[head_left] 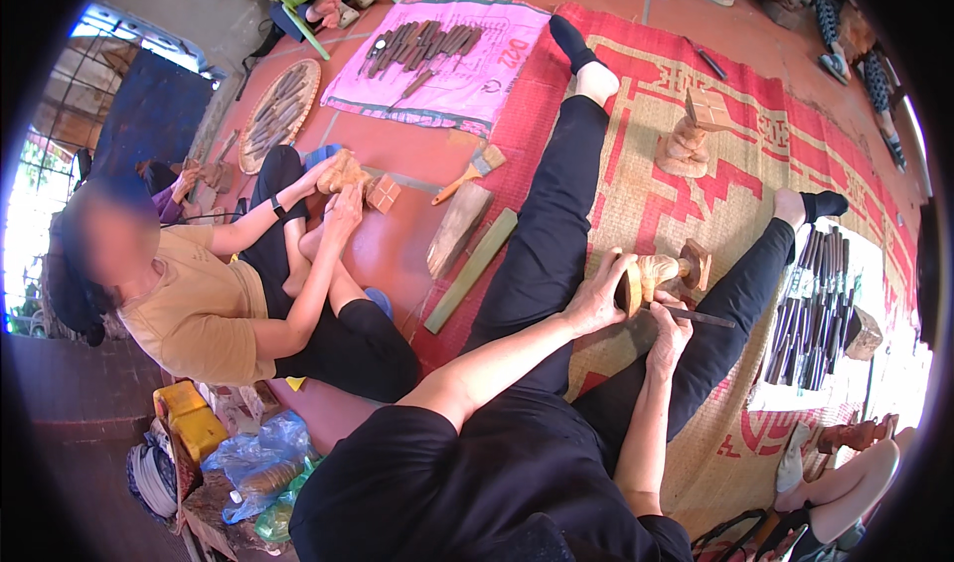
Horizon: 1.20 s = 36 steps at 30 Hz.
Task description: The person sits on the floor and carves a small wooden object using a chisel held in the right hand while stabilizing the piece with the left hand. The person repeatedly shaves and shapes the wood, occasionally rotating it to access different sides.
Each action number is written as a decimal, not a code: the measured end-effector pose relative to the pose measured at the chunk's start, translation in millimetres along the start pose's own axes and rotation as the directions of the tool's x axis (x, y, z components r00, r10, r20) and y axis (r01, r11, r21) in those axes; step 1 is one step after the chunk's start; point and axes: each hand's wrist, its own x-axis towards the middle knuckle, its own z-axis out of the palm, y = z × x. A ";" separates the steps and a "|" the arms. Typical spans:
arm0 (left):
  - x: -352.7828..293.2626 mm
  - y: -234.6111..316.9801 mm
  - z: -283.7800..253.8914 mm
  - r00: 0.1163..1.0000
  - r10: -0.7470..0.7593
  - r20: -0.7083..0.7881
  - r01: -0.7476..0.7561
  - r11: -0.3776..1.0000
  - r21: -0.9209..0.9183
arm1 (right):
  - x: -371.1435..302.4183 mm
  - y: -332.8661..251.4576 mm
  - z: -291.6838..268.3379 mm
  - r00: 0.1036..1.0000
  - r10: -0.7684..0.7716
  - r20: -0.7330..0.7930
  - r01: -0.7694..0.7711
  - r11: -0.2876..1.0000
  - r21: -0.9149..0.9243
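Between my spread legs I hold a carved light-brown wooden figure on its side, with a square block at its far end. My left hand is closed around its rounded near end. My right hand is wrapped round a slim dark carving chisel, whose shank sticks out to the right. The chisel's working tip is hidden by my fingers and the wood, so whether it touches cannot be told. Farther out, a second carved figure with a square top stands upright on the red and tan mat.
Many chisels lie on a pink cloth, and more on a white sheet at right. A brush, wood slab and greenish strip lie left of my leg. A seated person there holds another carving.
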 end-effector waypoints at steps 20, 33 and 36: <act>11.7 -1.4 2.6 0.994 0.058 0.091 -0.052 0.996 -0.068 | 4.8 5.1 -11.9 0.999 -0.030 -0.031 0.031 0.999 0.026; 28.8 -23.6 7.9 0.995 0.044 0.089 -0.030 0.988 -0.152 | 11.0 -2.1 -0.9 0.992 0.084 -0.098 -0.076 0.993 0.087; 28.8 -31.6 11.5 0.998 -0.001 0.062 0.015 0.977 -0.213 | 15.5 3.4 -4.2 0.991 0.112 -0.073 -0.098 0.981 0.166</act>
